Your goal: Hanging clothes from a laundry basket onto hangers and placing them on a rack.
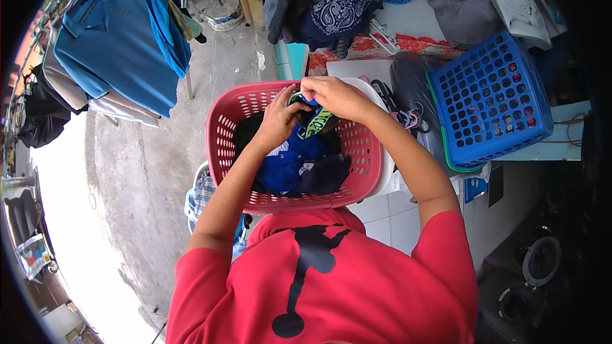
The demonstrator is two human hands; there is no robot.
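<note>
Before me stands a red plastic laundry basket with dark and blue clothes in it. Over its far part both hands hold a blue garment with a neon-green patterned band. My left hand grips the band's left side, thumb and fingers bent around the fabric. My right hand pinches the upper edge just to the right, fingertips close to the left ones. Below the hands lie a bright blue garment and a dark navy garment.
Blue shirts hang on a rack at the upper left. A blue plastic basket lies tipped at the right, with hangers beside it. A paisley cloth hangs beyond the red basket. Front-loading washers stand at the lower right.
</note>
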